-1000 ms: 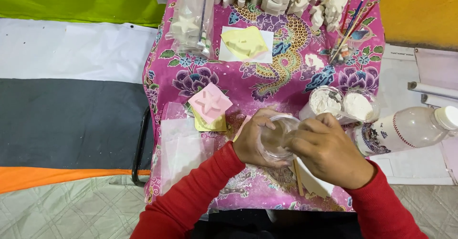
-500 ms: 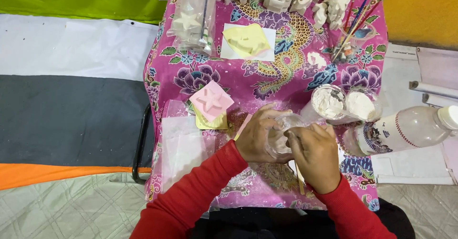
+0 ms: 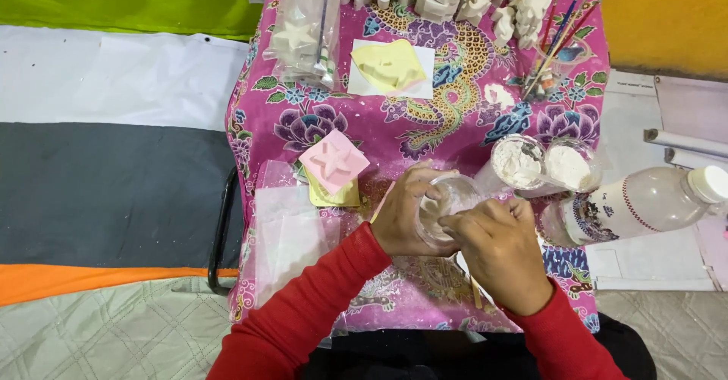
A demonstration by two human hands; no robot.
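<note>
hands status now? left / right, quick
Left hand: closed around clear plastic cup.
Right hand: fingers pinched at the cup's rim; what it holds cannot be told.

Two hands (image 3: 455,228), one clear cup (image 3: 447,205), two powder cups (image 3: 542,164), one bottle (image 3: 637,205), one pink star mould (image 3: 334,160).

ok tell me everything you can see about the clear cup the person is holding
The clear cup looks like thin see-through plastic, round, with whitish matter inside. It is held just above the pink flowered cloth, tilted toward the person. The left hand wraps its side; the right hand covers its near edge, fingers at the rim, so its base is hidden. Two open tubs of white powder stand just beyond it.
</note>
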